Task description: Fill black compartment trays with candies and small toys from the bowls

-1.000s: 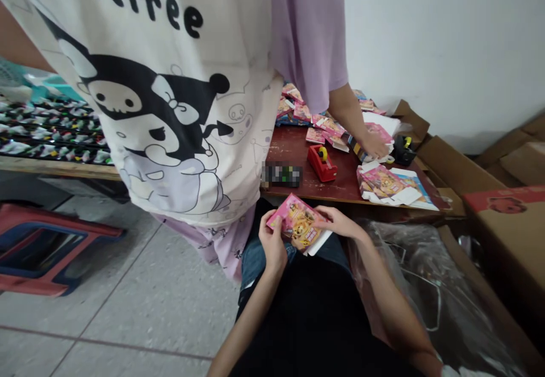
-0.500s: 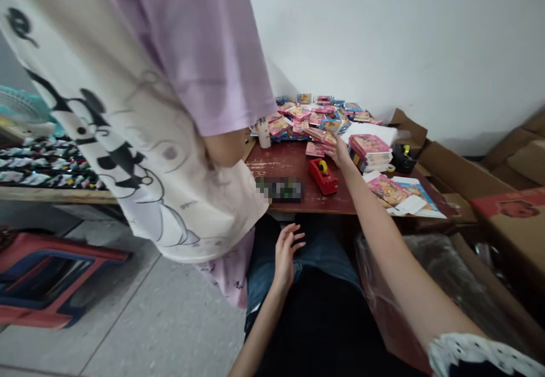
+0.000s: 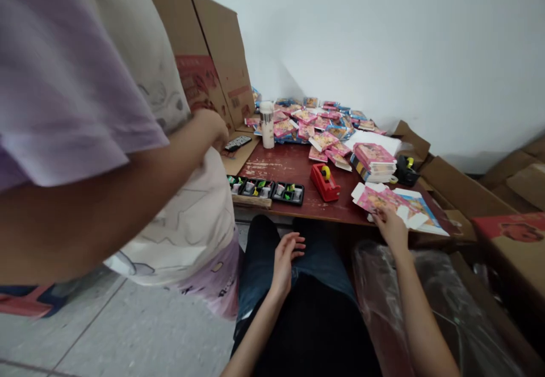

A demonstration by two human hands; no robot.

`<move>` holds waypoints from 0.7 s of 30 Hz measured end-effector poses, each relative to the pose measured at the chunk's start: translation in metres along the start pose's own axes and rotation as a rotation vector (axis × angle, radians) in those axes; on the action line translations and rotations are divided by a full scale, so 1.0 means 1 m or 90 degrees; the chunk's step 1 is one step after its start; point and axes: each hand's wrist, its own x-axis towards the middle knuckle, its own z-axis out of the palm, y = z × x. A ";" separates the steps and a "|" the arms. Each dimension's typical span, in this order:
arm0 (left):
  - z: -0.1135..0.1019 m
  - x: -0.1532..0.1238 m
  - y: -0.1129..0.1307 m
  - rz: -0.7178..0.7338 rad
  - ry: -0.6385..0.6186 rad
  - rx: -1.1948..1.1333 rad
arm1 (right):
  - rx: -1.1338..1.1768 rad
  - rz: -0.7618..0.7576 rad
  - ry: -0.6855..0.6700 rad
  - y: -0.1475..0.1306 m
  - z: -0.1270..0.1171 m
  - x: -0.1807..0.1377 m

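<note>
My right hand (image 3: 389, 226) is at the table's front right, with fingers and thumb pinching the near edge of a flat, unfolded pink box (image 3: 377, 198). Under and beside it lies a flat blue box (image 3: 419, 198) with white flaps. My left hand (image 3: 286, 258) hovers above my lap, holding nothing, its fingers loosely curled and apart. A red tape dispenser (image 3: 325, 184) stands between the hands, farther back on the table. Behind it sits a heap of folded pink and blue boxes (image 3: 323, 140). A stack of pink boxes (image 3: 373, 158) is beyond my right hand.
A co-worker's arm (image 3: 179, 155) reaches in from the left. Black trays (image 3: 288, 193) of small items line the table's front edge (image 3: 315, 211). A white bottle (image 3: 267, 124) stands near the heap. Cardboard cartons (image 3: 511, 252) crowd the right; clear plastic (image 3: 409, 286) hangs below the table.
My right hand has left a pink box at the heap, moved back towards me and taken hold of the flat pink box. The co-worker has shifted left, uncovering trays and cardboard.
</note>
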 end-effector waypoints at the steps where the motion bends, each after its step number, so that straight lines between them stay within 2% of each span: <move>1: 0.000 0.000 0.001 0.002 0.006 -0.001 | -0.001 -0.003 0.018 -0.008 0.000 -0.003; 4: 0.000 -0.001 0.003 -0.001 0.020 -0.001 | 0.029 -0.019 0.171 -0.039 -0.014 -0.013; 6: 0.001 -0.001 0.003 -0.014 -0.002 0.005 | 0.084 -0.043 0.279 -0.063 -0.031 -0.028; 8: 0.002 -0.002 0.000 -0.010 -0.059 0.011 | 0.147 -0.090 0.302 -0.091 -0.049 -0.051; 10: 0.001 -0.002 -0.006 0.012 -0.121 0.006 | 0.227 -0.161 0.225 -0.122 -0.063 -0.080; 13: -0.003 -0.004 -0.015 0.035 -0.188 -0.016 | 0.371 -0.285 -0.031 -0.165 -0.069 -0.120; 16: -0.010 -0.006 -0.017 0.031 -0.195 -0.059 | 0.472 -0.337 -0.247 -0.189 -0.061 -0.141; 18: -0.013 -0.006 -0.014 0.028 -0.186 -0.096 | 0.525 -0.317 -0.293 -0.192 -0.051 -0.142; 21: -0.013 -0.007 -0.010 0.030 -0.208 -0.105 | 0.564 -0.247 -0.247 -0.187 -0.035 -0.132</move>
